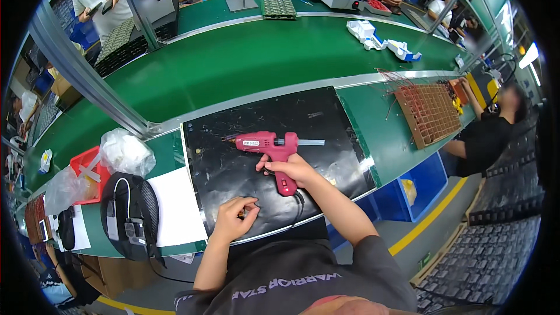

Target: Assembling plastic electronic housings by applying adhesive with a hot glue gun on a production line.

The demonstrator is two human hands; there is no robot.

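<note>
My right hand [291,169] is wrapped round the handle of a dark pink hot glue gun [256,142]. Its nozzle points left, and a pale glue stick [312,142] juts from its back end. From the bottom of the handle a black cord runs down over the table edge. Close to the near edge, my left hand [234,220] is closed, thumb and fingers curled together. Something small and brownish shows between them, too small to name. Both hands are over a black mat [233,175] with scuffs and specks of dried glue.
Left of the mat are white paper [175,207], a black mesh bag [146,198] with a cable, a red basket [87,197] and plastic bags [125,151]. A gridded brown tray [429,114] with red wires stands right. Beyond runs a green conveyor belt [245,52]; co-workers sit around.
</note>
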